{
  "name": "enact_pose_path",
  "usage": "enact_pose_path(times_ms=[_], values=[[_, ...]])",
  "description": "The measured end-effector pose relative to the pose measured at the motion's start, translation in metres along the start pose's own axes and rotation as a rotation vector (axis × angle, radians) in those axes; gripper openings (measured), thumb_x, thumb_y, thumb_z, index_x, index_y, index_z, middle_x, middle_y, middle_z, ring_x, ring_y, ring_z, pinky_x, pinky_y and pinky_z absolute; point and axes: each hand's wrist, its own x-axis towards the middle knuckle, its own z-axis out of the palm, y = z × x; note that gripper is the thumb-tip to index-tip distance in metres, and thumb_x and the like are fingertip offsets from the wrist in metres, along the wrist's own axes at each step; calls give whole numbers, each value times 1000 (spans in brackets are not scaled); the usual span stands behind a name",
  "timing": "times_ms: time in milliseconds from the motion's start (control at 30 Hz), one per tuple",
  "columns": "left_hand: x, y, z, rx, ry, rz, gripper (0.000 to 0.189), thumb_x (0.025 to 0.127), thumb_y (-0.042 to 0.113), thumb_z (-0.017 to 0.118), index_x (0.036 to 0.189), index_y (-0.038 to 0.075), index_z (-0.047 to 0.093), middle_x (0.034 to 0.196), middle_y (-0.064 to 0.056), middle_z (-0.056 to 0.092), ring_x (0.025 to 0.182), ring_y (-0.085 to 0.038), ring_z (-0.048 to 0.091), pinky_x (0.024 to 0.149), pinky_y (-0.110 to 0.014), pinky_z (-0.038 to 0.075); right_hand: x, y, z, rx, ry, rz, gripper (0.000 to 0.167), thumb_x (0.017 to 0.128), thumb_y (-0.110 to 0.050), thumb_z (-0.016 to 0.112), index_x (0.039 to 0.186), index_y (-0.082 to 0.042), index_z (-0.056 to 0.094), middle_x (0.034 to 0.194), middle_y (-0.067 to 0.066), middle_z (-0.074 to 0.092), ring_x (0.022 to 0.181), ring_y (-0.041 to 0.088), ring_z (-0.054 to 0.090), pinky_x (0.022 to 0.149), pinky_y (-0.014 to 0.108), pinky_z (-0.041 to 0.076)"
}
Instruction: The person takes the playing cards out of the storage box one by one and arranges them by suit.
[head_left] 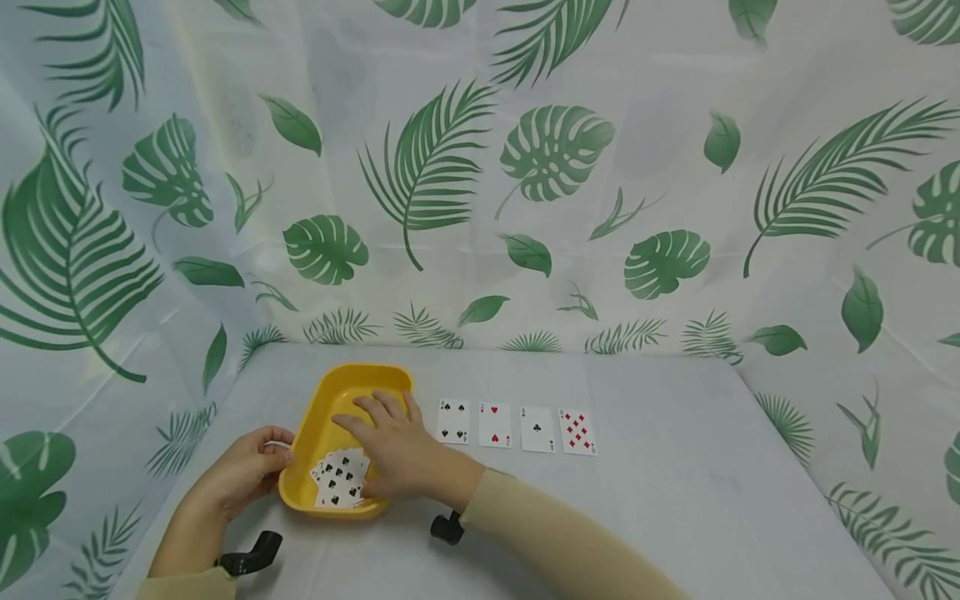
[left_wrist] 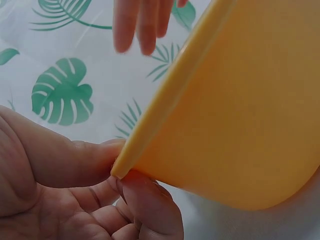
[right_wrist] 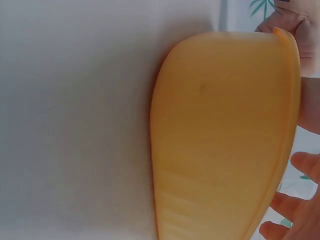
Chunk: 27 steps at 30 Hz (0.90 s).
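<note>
A yellow plastic tray (head_left: 324,421) stands on the left of the table, with a loose pile of playing cards (head_left: 341,477) at its near end; a spades card lies face up on top. My left hand (head_left: 243,473) pinches the tray's left rim between thumb and fingers, seen closely in the left wrist view. Over the tray's right side hovers my right hand (head_left: 403,454), its fingers spread and slightly bent, holding nothing visible. Its thumb is near the pile; whether it touches the cards is hidden. The right wrist view shows the tray's outer wall (right_wrist: 220,135) and fingers above the rim.
Right of the tray, several face-up cards form a row: a spades card (head_left: 453,422), the two of hearts (head_left: 495,426), the ace of clubs (head_left: 537,430) and a diamonds card (head_left: 577,432). Leaf-patterned sheets (head_left: 637,75) enclose the white table (head_left: 675,500).
</note>
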Motion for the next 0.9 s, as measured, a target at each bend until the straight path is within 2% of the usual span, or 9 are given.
enact_pose_path(times_ms=[133, 400, 700, 900], values=[[-2, 1, -1, 8, -7, 5, 36, 105, 4, 55, 138, -5, 44, 96, -7, 63, 81, -21, 60, 69, -33, 54, 8, -8, 2, -48, -71, -18, 108, 80, -51, 91, 167, -45, 27, 177, -4, 25, 166, 28, 21, 133, 64, 17], [-1, 0, -2, 3, -27, 23, 34, 107, 6, 55, 137, -6, 44, 96, -7, 63, 82, -21, 60, 70, -33, 55, 20, -16, 7, -96, -178, -73, 93, 84, -52, 90, 161, -47, 39, 168, -11, 40, 164, 21, 27, 134, 54, 22], [1, -1, -2, -3, -20, 10, 35, 106, 5, 55, 137, -6, 45, 97, -7, 63, 83, -21, 60, 71, -33, 55, 28, -21, 10, -138, -240, -58, 87, 85, -54, 87, 159, -50, 42, 160, -16, 48, 157, 16, 35, 132, 48, 28], [-1, 0, -1, -2, -20, 5, 36, 106, 5, 56, 137, -6, 45, 97, -8, 64, 84, -21, 61, 72, -33, 56, 31, -21, 16, -154, -241, -53, 82, 85, -54, 87, 156, -50, 46, 150, -17, 55, 149, 15, 41, 127, 45, 34]])
